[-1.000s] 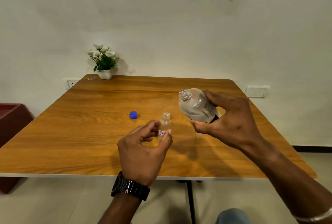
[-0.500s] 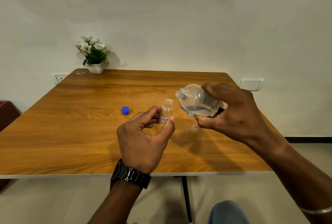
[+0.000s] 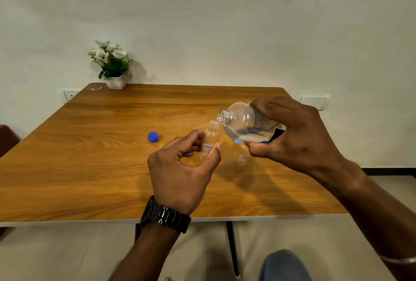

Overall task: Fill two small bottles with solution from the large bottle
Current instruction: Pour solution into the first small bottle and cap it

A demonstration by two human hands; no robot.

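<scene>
Compared w/ half a sec ago, the right hand [image 3: 295, 133] is tipping the big bottle [image 3: 247, 124] further over, so its open neck is now sitting just above & right beside the mouth of the small bottle [image 3: 210, 140]. The left hand [image 3: 182, 168] is holding as before, pinching that small bottle between thumb & fingertips, other fingers curled loosely; the bottle is staying upright, raised a bit over the table [image 3: 90, 157].

Big bottle: clear plastic, no cap, lying nearly on its side in a full wrap grip, clear liquid pooling along its lower wall, label partly under the fingers. No stream is visible between the two necks.

Small bottle in the left hand: clear, uncapped, red-and-blue label; cannot tell if any liquid is inside.

2nd small bottle [image 3: 242, 159] is standing on the table under the right hand, w/ a blue cap showing at its top; contents unclear.

A loose blue cap [image 3: 153, 136] is lying on the wood, left of both hands. A potted plant [image 3: 112, 66] is sitting at the far left corner.
</scene>
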